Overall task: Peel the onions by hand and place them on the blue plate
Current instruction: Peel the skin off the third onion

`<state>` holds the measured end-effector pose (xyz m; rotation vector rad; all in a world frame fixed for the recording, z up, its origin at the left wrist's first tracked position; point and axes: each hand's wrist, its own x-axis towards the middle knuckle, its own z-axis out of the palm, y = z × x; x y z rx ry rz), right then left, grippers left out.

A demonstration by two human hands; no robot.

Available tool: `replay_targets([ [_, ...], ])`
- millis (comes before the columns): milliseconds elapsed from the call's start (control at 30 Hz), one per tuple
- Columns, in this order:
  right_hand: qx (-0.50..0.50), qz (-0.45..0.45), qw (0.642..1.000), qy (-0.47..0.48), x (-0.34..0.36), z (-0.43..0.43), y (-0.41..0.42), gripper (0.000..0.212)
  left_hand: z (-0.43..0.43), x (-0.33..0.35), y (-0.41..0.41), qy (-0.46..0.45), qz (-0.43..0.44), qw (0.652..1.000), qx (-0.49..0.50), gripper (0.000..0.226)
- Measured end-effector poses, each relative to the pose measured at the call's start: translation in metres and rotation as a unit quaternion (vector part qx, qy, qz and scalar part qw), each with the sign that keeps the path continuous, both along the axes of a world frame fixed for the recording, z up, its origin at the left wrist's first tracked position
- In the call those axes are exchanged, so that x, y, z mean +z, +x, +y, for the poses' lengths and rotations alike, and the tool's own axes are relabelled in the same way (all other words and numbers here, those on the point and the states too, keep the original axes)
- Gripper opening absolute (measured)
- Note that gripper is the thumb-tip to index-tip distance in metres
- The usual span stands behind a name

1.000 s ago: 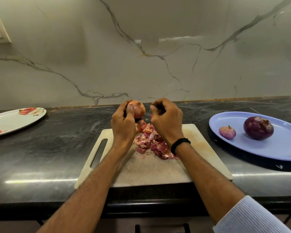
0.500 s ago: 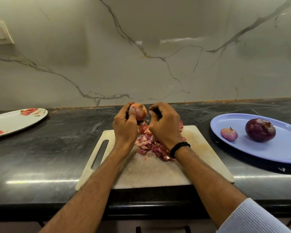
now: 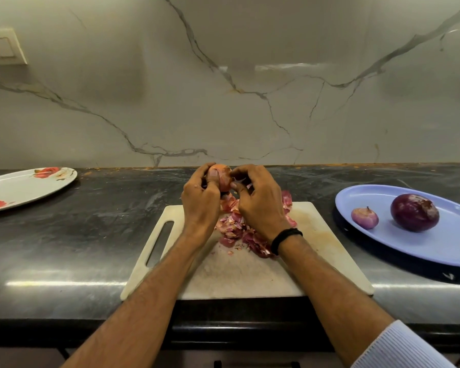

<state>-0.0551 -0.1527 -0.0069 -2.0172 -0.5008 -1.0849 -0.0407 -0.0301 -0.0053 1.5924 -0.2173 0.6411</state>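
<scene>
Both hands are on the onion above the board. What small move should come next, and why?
Probably the right hand should pull its pinched flap of skin away while the left hand holds the onion: orange papery skin covers most of it, so it is not ready for the blue plate.
</scene>
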Motion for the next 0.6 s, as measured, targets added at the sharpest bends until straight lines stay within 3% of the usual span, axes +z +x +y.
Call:
replay_targets([
  [200, 0.017, 0.020, 0.999, -0.031, -0.0037, 0.0022, 0.0035, 0.045, 0.0011, 0.0038, -0.0028, -0.049, 0.020, 0.998, -0.014, 0.026],
  [600, 0.013, -0.007, 0.999, -0.033, -0.0029, -0.0035, 0.0028, 0.036, 0.0018, 0.0038, -0.0047, -0.043, 0.049, 0.995, -0.074, 0.036],
])
